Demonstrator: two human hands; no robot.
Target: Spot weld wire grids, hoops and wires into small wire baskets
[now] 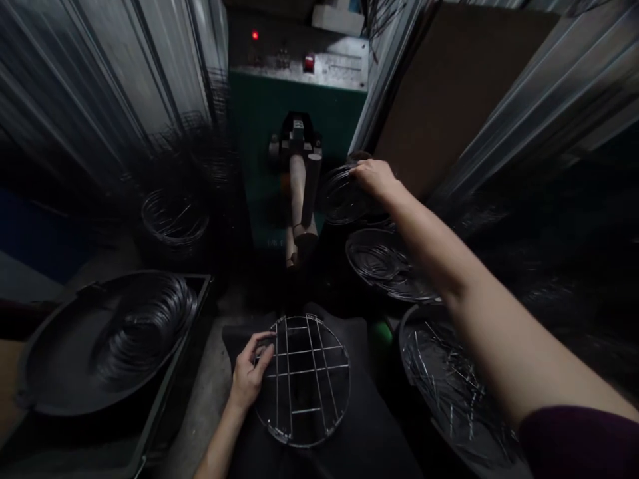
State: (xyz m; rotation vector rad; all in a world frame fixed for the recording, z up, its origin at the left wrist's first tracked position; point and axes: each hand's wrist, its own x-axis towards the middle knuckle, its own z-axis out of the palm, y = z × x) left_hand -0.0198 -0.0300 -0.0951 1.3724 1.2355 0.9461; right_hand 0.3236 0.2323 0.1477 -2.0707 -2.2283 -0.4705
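Facing the person stands a green machine (pixel 335 120). On its near side, over the lap (pixel 372 412), lies the round wire rack (pixel 314 369); just right of it hangs a bundle of wire rings (pixel 342 194). The left hand (pixel 249 372) loosely holds the rack's left rim; the right hand (pixel 373 175) meets the bundle, grip unclear. Picking out wire seems the step, calling for clean separation. Characters low on the machine are illegible.

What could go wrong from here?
Only the left hand is at the round wire rack, so it might slip. The wire rings at the right hand lie bunched and could tangle. Beneath the outstretched arm, jumbled metal rods might scratch if it drops.
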